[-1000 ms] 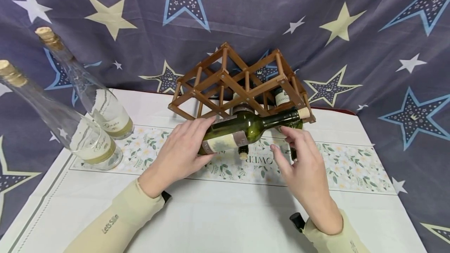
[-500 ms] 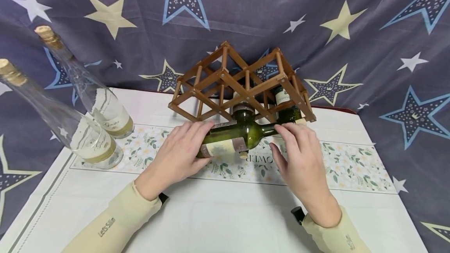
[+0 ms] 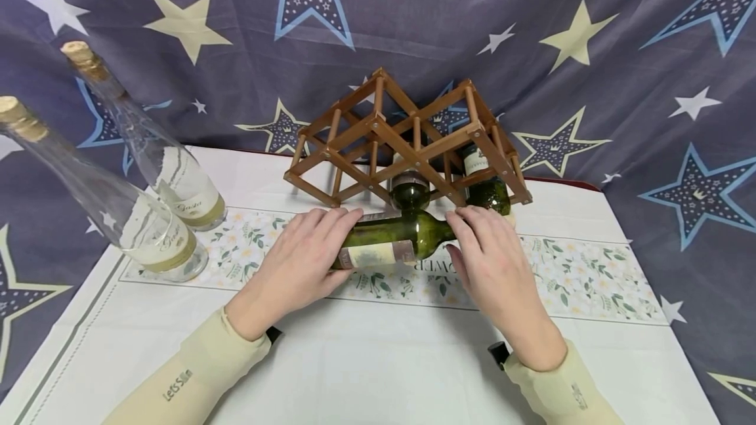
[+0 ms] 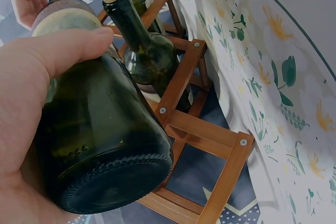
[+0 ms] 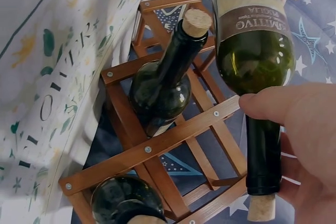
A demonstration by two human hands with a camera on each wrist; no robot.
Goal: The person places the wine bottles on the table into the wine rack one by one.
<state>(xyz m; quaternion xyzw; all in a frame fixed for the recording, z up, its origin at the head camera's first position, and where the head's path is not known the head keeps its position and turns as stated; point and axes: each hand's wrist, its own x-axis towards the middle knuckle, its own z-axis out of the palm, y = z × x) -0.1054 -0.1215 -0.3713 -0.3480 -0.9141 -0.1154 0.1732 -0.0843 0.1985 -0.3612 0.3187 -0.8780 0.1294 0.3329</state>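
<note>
A green glass wine bottle (image 3: 380, 241) lies sideways in the air in front of the wooden wine rack (image 3: 375, 124). My left hand (image 3: 298, 258) grips its base end, thumb along the side, and the round bottom (image 4: 115, 182) shows in the left wrist view. My right hand (image 3: 496, 271) holds the neck, with the thumb across it near the shoulder and the fingers behind. The neck ends in a cork (image 5: 261, 208). Two more corked green bottles, a middle one (image 5: 160, 90) and a right-hand one (image 3: 489, 194), lie in the rack's lower slots, necks toward me.
Two tall clear bottles with corks, a nearer one (image 3: 162, 241) and a farther one (image 3: 183, 179), stand at the left of the table. A floral runner (image 3: 590, 274) crosses the white tablecloth (image 3: 384, 359). Behind the rack hangs a star-patterned curtain (image 3: 431, 5).
My right hand has moved left and closed round the neck of the held bottle. The bottle's neck end has come down and nearer to me; my left hand keeps its grip.
</note>
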